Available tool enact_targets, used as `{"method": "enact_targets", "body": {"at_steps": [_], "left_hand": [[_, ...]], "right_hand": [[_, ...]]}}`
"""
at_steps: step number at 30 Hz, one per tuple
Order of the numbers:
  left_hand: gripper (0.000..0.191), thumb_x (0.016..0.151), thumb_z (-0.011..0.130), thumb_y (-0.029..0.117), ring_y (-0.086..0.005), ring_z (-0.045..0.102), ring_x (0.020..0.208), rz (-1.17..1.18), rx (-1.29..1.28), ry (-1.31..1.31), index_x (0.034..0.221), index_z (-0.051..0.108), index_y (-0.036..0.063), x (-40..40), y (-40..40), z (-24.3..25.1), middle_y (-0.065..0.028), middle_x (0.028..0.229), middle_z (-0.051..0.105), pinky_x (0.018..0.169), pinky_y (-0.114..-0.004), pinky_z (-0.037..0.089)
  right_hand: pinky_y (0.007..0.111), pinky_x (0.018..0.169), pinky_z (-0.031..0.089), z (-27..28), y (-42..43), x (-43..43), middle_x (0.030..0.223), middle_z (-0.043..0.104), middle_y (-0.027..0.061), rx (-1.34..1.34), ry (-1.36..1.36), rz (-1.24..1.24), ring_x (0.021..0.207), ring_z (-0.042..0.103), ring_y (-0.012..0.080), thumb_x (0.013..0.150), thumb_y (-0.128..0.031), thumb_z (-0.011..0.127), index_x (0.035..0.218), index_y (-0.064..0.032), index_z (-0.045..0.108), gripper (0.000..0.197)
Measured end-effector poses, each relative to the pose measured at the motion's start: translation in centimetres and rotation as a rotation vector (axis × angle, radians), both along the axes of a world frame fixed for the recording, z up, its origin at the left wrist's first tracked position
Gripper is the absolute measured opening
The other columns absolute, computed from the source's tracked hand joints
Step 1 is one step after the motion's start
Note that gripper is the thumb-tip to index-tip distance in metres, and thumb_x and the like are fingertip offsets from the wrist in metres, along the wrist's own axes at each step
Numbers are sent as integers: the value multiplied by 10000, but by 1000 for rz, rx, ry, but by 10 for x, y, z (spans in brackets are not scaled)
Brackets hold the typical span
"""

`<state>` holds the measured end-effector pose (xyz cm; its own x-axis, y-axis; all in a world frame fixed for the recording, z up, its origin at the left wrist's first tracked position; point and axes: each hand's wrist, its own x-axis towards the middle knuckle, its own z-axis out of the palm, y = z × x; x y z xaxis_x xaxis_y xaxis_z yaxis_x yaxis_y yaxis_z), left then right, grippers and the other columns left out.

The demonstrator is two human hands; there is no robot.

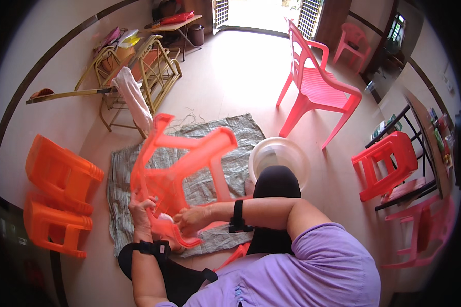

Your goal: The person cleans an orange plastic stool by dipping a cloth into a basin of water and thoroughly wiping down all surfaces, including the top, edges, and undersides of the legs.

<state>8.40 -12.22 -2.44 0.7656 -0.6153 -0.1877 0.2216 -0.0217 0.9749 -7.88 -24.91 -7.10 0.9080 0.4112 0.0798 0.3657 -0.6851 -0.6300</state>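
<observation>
A red-orange plastic stool (176, 169) lies tipped over in front of me, its legs pointing up and away. My left hand (141, 209) grips the stool by a leg or edge on its left side. Against the inside of the stool, near a leg close to my body, my right hand (192, 219) presses a pale cloth (164, 217), mostly hidden under the fingers. Under the stool a grey-green woven sheet (238, 149) is spread on the floor. Just beyond my knee stands a whitish plastic basin (258, 153).
Stacked orange stools (61, 172) lie at the left. A pink plastic armchair (319, 86) stands beyond the basin. At the right are a red stool (392, 165) and a black-framed table (426, 142). A bamboo-like frame (157, 73) with a hanging towel (132, 98) stands at the upper left.
</observation>
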Motion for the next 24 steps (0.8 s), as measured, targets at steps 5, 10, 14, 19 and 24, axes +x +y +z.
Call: {"method": "enact_targets", "body": {"at_steps": [5,10,14,19,24], "left_hand": [[720,580,505,-29,-154,582,630,-13,-40,-10,1294,416,-40,1,-8,-11,-119,792,641,572,-223,477],[664,619,539,-50,-150,599,664,-9,-51,-31,1282,496,-21,15,-6,-22,-108,844,657,629,-238,498],[674,622,536,-52,-138,591,653,63,-8,-55,1294,509,-9,12,5,-26,-103,816,649,648,-244,507],[701,631,539,-40,-118,558,635,105,44,-39,1327,492,28,2,24,-23,-83,812,638,634,-238,498],[719,645,531,-23,-114,537,649,122,43,-23,1357,461,45,-2,31,-24,-78,828,621,639,-235,482]], "right_hand": [[414,756,457,15,17,8,1028,590,17,-447,163,-205,991,563,234,816,-477,547,968,-271,675,286],[402,587,504,1,25,16,815,637,129,127,100,-417,630,611,317,801,-394,633,816,-92,670,304],[346,599,497,-15,45,25,719,626,146,848,230,-335,590,566,306,848,-295,611,871,-24,659,277],[371,859,472,-39,64,32,1266,543,157,347,223,-155,1028,594,299,894,-222,571,1084,-19,633,285],[428,907,444,-80,69,74,1138,613,179,213,458,-196,1073,567,351,933,-344,476,1110,-77,627,353]]}}
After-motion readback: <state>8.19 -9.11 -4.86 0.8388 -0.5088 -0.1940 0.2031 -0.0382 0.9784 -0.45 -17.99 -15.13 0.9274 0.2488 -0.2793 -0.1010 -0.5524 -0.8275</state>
